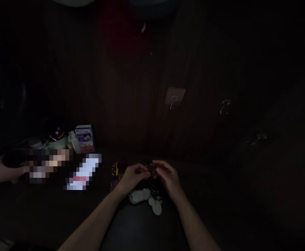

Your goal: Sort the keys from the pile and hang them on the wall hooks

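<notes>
In the dim head view, my left hand [134,177] and my right hand [169,176] meet over a dark surface. Between their fingertips is a small dark brownish piece [151,170]; its kind is too dark to make out. Both hands are closed, thumbs and fingers pinched toward it. Just below them lies a pale oval item with a shiny rim [139,196]. Beside that is a pale tag of joined round shapes [156,206], with small metallic bits above it. A colourful patterned item [115,173] sits left of my left hand, partly hidden by it.
Another person's forearm [1,169] reaches in from the left. Near it lies a bright, blurred-out rectangle [84,172]. Stacked boxes [86,138], a white bottle [75,142] and a green container [57,143] stand by the dark panel, which carries hooks [173,99].
</notes>
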`<move>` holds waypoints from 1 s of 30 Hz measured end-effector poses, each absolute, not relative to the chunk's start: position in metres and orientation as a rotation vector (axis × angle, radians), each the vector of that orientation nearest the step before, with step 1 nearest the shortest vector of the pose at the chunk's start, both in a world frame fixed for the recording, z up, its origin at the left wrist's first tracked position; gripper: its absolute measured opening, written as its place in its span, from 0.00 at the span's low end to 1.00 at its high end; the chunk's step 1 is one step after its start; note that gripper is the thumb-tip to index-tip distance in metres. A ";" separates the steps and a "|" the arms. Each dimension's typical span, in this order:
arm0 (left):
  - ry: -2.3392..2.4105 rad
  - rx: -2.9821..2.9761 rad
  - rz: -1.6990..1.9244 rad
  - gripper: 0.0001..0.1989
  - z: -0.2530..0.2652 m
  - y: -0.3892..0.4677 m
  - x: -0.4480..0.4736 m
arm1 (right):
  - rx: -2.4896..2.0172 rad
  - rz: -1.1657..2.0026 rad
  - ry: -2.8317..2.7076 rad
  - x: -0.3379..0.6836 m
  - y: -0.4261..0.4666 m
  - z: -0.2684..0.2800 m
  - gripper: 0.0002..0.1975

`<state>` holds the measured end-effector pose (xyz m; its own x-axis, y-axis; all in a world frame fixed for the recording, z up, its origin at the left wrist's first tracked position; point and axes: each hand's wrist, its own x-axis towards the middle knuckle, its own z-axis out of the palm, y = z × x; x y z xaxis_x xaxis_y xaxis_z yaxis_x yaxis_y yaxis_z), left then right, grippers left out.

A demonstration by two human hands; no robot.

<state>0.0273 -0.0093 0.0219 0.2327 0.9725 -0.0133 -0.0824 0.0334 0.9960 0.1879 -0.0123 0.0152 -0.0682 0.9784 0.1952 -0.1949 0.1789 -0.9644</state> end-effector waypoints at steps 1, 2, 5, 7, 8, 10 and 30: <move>0.987 1.234 1.060 0.09 0.021 -0.009 0.027 | -0.900 1.212 -1.204 0.187 -0.012 0.015 0.14; 0.985 1.239 1.062 0.09 0.020 -0.008 0.027 | -0.906 1.210 -1.192 0.187 -0.012 0.016 0.15; 0.983 1.255 1.079 0.08 0.020 -0.008 0.028 | -0.914 1.212 -1.158 0.185 -0.013 0.017 0.14; 1.001 1.261 1.096 0.07 0.021 -0.008 0.028 | -0.919 1.221 -1.147 0.185 -0.014 0.019 0.14; 1.007 1.263 1.102 0.07 0.022 -0.009 0.029 | -0.920 1.227 -1.147 0.184 -0.014 0.020 0.15; 1.002 1.258 1.110 0.07 0.024 -0.010 0.029 | -0.918 1.236 -1.153 0.184 -0.015 0.020 0.17; 0.859 1.185 1.065 0.11 0.028 -0.011 0.027 | -0.928 1.220 -1.149 0.185 -0.012 0.016 0.15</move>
